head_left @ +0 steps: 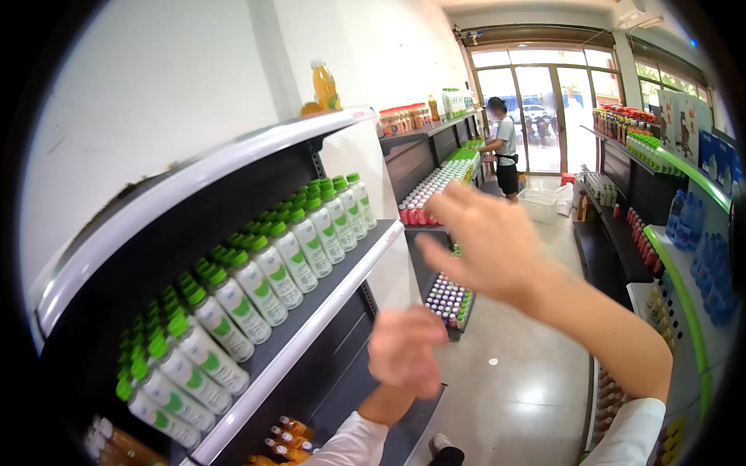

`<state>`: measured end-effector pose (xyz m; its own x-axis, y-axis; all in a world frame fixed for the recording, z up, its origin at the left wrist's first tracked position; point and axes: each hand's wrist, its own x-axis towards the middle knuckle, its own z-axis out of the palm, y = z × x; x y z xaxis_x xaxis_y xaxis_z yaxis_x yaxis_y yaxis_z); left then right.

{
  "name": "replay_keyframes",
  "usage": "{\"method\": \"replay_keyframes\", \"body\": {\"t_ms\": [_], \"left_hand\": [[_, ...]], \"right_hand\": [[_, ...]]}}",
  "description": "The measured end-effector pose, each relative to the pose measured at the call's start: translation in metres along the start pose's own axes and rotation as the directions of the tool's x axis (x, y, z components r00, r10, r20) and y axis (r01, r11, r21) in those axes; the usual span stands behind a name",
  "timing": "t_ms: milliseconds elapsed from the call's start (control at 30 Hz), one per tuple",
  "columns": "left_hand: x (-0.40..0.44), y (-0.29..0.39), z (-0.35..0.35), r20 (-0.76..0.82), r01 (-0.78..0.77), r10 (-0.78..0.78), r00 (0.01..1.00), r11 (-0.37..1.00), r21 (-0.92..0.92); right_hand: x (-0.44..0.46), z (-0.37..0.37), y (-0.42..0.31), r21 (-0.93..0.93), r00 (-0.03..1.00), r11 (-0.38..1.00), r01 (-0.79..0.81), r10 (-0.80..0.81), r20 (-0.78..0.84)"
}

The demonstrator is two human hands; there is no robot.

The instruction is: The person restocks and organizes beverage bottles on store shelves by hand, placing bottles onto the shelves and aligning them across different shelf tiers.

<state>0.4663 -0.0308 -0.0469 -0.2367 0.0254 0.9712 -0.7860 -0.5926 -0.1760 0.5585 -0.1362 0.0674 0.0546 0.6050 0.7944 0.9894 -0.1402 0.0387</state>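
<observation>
My right hand (489,245) is raised over the aisle with thumb and fingers apart and nothing in it. Lower and to its left, my left hand (408,349) is smeared by motion in front of the shelf's end. Its fingers look bent, and no held thing shows. Nearest to both hands are rows of white bottles with green caps (276,276), standing on the grey shelf (311,314) at the left. Neither hand touches them.
Orange drink bottles (289,439) stand on the lower shelf, and a juice bottle (325,85) on top. Blue bottles (684,221) fill the right shelf. Down the aisle a person (505,144) stands at shelves near a white crate (538,204) and glass doors.
</observation>
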Motion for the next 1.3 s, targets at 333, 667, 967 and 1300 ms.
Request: {"method": "replay_keyframes", "body": {"t_ms": [333, 667, 967, 1300], "left_hand": [[0.058, -0.198, -0.046, -0.398, 0.368, -0.373, 0.838, 0.925, -0.091], [0.079, -0.251, -0.103, -0.289, 0.384, -0.267, 0.919, 0.775, 0.503], [0.103, -0.272, -0.109, 0.236, -0.250, 0.088, 0.968, 0.230, 0.940], [0.071, -0.234, -0.041, 0.187, -0.106, 0.093, 0.978, -0.549, 0.829]], "right_hand": [[0.249, 0.125, 0.139, 0.219, 0.959, 0.975, 0.033, 0.031, -0.281], [0.404, 0.239, 0.156, 0.501, 0.946, 0.864, -0.053, 0.204, -0.252], [0.373, 0.252, 0.153, 0.328, 0.449, 0.638, 0.696, -0.031, -0.893], [0.253, 0.251, 0.130, 0.957, 0.803, -0.065, 0.282, -0.530, -0.272]]}}
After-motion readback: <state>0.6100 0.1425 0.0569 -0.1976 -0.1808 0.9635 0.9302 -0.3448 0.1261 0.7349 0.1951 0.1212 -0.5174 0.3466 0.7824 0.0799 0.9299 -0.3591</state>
